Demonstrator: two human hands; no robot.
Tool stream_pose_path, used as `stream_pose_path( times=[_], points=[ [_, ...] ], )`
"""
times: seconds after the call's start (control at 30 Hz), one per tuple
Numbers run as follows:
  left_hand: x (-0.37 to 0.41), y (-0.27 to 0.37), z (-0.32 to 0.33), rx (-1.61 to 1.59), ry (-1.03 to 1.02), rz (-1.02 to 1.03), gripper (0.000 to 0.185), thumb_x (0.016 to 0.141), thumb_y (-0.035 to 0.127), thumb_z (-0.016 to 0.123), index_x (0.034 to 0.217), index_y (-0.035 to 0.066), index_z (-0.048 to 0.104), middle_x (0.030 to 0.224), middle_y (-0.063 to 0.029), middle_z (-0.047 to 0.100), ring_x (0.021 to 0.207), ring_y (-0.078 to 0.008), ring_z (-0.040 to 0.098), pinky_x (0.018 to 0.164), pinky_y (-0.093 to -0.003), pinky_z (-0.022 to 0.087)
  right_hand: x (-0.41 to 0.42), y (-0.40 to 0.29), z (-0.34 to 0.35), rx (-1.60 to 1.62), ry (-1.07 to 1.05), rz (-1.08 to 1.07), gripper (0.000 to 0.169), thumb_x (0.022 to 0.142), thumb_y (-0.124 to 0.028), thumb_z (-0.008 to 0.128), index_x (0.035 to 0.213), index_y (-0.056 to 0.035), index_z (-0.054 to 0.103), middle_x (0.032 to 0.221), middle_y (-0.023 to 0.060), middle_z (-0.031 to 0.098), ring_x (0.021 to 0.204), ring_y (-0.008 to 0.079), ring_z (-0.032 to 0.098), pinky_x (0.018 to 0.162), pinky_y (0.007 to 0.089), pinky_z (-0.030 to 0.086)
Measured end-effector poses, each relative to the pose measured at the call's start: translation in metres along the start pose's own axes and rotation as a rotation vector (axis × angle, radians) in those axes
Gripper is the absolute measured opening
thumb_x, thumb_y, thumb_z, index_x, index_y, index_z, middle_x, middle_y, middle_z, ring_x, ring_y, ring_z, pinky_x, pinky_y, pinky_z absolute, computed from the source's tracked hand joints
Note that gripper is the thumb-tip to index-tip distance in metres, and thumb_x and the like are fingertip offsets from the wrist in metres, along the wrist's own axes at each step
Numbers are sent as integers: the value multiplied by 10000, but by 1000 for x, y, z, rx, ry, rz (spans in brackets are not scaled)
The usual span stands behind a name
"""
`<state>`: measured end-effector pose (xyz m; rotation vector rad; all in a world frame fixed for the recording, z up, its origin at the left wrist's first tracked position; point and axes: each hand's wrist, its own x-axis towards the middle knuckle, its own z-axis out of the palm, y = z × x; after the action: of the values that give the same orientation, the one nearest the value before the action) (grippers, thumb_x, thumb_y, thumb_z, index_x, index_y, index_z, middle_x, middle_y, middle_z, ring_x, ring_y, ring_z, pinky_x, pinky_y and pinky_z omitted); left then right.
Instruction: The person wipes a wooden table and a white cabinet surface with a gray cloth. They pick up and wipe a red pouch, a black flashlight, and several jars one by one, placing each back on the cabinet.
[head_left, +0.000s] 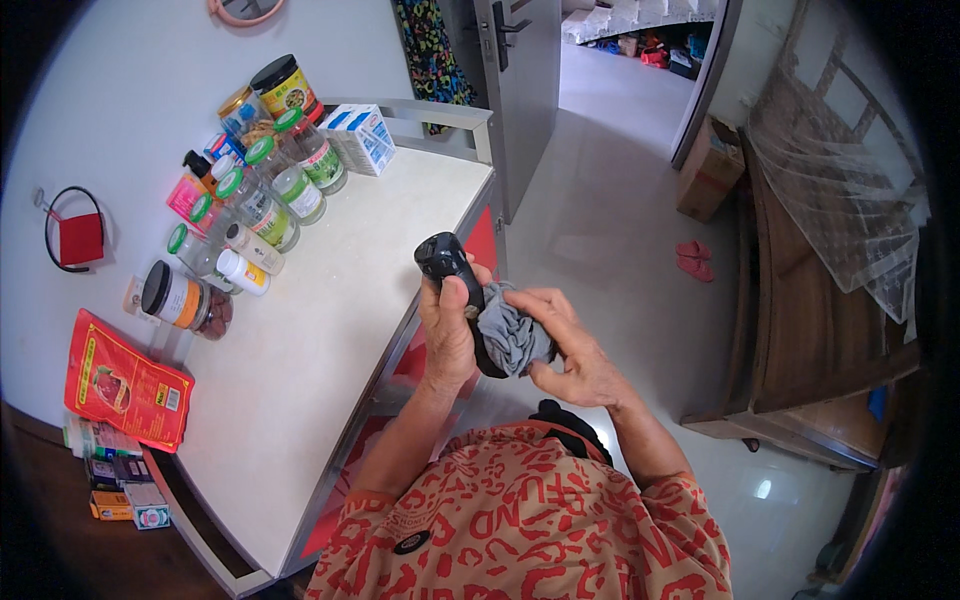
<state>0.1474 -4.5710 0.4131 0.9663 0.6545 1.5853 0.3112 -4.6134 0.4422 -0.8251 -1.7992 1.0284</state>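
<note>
My left hand (448, 326) is closed around a glossy black object (444, 259), perhaps a shoe or an appliance; its exact kind cannot be told. A crumpled grey cloth (511, 330) lies against the lower part of the black object. The fingers and thumb of my right hand (574, 352) grip the cloth from the right side and press it there. Both hands are in front of my body, beside the edge of a white-topped cabinet (330, 315). The cloth hides part of the black object.
Glass jars with green lids (289, 180), a jar with a black lid (176, 296), a white-blue box (360, 139) and a red packet (127, 382) stand or lie along the cabinet's wall side. At right are pink slippers (694, 260), a cardboard box (709, 172) and wooden furniture (825, 345).
</note>
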Motion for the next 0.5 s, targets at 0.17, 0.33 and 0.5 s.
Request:
stream_pose_path(
  times=[0.17, 0.33, 0.5],
  points=[
    [8, 7, 1, 30, 70, 21, 383, 931, 384, 516, 1128, 60, 464, 858, -42, 559, 770, -104, 517, 720, -254, 447, -15, 13, -11, 93, 174, 226, 438, 737, -64, 645, 1162, -25, 544, 1077, 146, 543, 985, 241, 556, 884, 320, 428],
    [13, 20, 1, 189, 33, 96, 483, 940, 511, 434, 1093, 54, 428, 753, -57, 522, 753, -146, 497, 780, -327, 442, -22, 39, -33, -212, 445, 98, 190, 832, -118, 619, 979, 0, 598, 984, 48, 595, 843, 135, 555, 763, 261, 440],
    [6, 10, 2, 117, -48, -9, 495, 924, 520, 467, 1105, 61, 444, 783, -48, 523, 758, -139, 494, 775, -313, 433, -12, 21, -41, 525, 542, 223, 199, 881, -160, 588, 1013, -11, 575, 881, 6, 588, 789, 85, 542, 729, 241, 449]
  ],
)
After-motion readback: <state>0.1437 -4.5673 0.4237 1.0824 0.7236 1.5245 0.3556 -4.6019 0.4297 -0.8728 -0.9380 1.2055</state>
